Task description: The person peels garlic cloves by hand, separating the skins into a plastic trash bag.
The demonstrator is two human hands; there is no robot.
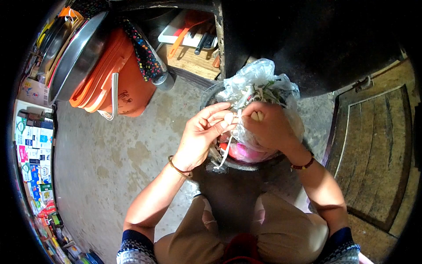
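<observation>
Both my hands are close together over a bin (pixel 205 100) lined with a clear plastic bag (pixel 252 70). My left hand (pixel 195 141) pinches a small whitish piece (pixel 228 118) between thumb and fingers; its kind is too small to tell. My right hand (pixel 270 127) is curled beside it, with small pale pieces (pixel 257 115) showing at its fingers. A thin white strip (pixel 226 153) hangs below the fingertips. Inside the bag lie pale and green vegetable scraps (pixel 268 91), and something pink (pixel 246 152) shows lower down.
An orange bucket (pixel 136 94) with a metal basin (pixel 79 57) leaning on it stands at left on the concrete floor (pixel 105 176). Behind, a shelf (pixel 193 60) bears a white tray and utensils. A wooden panel (pixel 373 149) is at right. My knees are below the bin.
</observation>
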